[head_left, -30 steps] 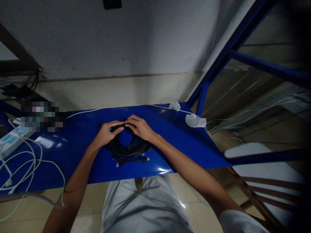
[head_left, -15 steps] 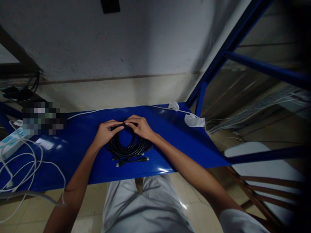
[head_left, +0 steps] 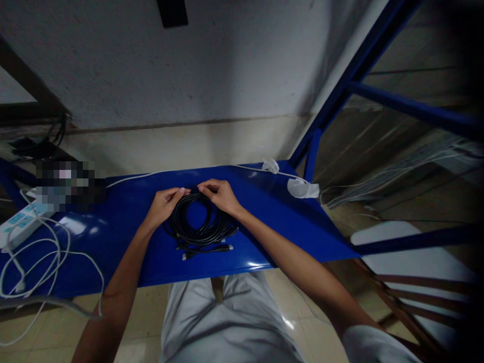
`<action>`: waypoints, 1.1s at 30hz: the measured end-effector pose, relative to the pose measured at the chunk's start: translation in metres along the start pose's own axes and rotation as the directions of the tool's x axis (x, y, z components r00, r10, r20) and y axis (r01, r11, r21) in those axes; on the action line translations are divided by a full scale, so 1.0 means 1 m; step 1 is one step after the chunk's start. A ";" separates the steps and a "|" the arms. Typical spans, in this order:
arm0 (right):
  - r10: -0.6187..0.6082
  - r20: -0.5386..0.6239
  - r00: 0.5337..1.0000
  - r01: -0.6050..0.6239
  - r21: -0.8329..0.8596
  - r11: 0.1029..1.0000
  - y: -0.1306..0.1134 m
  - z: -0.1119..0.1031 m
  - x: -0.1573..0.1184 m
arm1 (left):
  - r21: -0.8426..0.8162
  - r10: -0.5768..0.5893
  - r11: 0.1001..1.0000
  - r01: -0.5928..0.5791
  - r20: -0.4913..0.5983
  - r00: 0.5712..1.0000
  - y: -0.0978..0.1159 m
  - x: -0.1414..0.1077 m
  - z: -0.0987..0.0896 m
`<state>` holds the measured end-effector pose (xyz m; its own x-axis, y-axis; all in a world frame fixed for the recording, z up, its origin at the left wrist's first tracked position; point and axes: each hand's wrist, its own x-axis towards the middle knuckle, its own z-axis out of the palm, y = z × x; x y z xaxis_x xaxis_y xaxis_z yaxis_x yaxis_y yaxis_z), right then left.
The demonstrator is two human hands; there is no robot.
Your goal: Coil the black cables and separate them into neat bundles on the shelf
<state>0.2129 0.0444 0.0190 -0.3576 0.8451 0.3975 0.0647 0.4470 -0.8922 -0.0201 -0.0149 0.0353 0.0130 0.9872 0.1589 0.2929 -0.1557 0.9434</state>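
A coil of black cables [head_left: 200, 237] lies on the blue tabletop [head_left: 124, 247], with several plug ends poking out at its near side. At the coil's far edge, my left hand [head_left: 165, 205] has its thumb and index finger pressed together. Opposite it, my right hand [head_left: 221, 195] is also closed in a pinch, a small gap from the left fingertips. Something small and dark shows between the two pinches, too unclear to name. The fingers hide part of the coil's top.
A white power strip [head_left: 22, 227] and tangled white cables [head_left: 56, 262] lie at the left, by a blurred-out object [head_left: 66, 186]. Along the back runs a thin white cable [head_left: 151, 173] with crumpled white wrapping [head_left: 302, 188]. A chair [head_left: 412, 272] stands at the right.
My two hands have drawn slightly apart; their fingertips met over the cables before and now a gap shows. The coil stays in place.
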 end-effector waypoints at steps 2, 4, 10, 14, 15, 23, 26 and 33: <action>0.023 -0.012 1.000 -0.022 0.044 0.999 0.002 0.000 0.001 | -0.043 -0.020 0.999 0.021 0.014 1.000 -0.004 0.001 -0.001; 0.025 -0.027 0.999 -0.024 0.058 0.998 0.004 0.000 0.001 | -0.079 -0.039 0.996 0.042 0.035 0.999 -0.006 0.002 -0.003; -0.026 -0.089 0.996 0.028 0.032 0.999 0.002 0.003 0.001 | -0.139 -0.102 0.985 0.104 0.020 0.995 -0.004 0.003 -0.006; -0.028 -0.165 0.986 0.043 0.087 0.995 0.000 0.000 0.003 | -0.117 -0.118 0.986 0.122 0.039 0.992 -0.002 0.002 -0.006; -0.034 -0.188 0.982 0.050 0.076 0.996 -0.001 -0.001 0.004 | -0.109 -0.117 0.987 0.121 0.048 0.992 -0.001 0.001 -0.007; -0.168 -0.137 0.976 0.150 -0.131 0.980 -0.009 -0.011 0.004 | -0.073 -0.076 0.994 0.083 0.088 0.993 -0.001 0.000 -0.008; -0.317 0.037 0.948 0.315 -0.266 0.911 -0.017 -0.012 -0.001 | -0.046 -0.072 0.996 0.077 0.095 0.993 -0.004 0.000 -0.009; -0.358 0.400 0.843 0.475 -0.244 0.845 -0.021 -0.003 -0.013 | -0.006 -0.018 1.000 0.019 0.052 0.998 -0.006 0.002 -0.010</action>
<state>0.2183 0.0250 0.0335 -0.6978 0.4352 0.5690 0.1124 0.8510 -0.5130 -0.0315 -0.0120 0.0329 0.0571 0.9904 0.1263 0.2878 -0.1374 0.9478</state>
